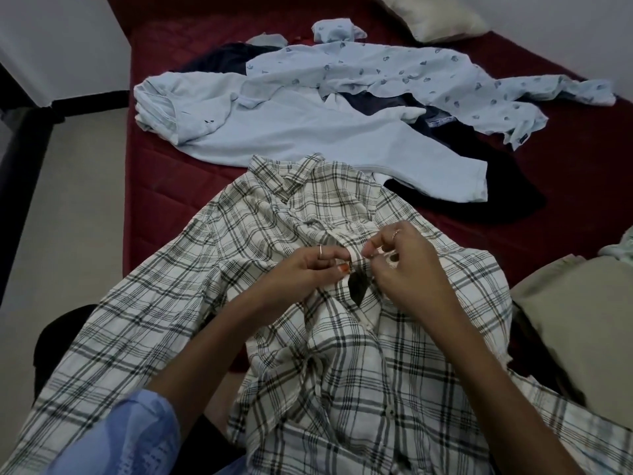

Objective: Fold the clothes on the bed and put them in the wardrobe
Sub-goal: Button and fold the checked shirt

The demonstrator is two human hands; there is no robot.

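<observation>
A maroon bed [205, 173] carries the clothes. The plaid shirt [342, 354] sprawls at six o'clock, collar toward twelve. A pale blue shirt [274, 132] and a printed shirt [411, 73] lie at twelve o'clock. Left hand [301, 269] and right hand [404, 265] each hold a pinching grip on the plaid shirt's front placket.
</observation>
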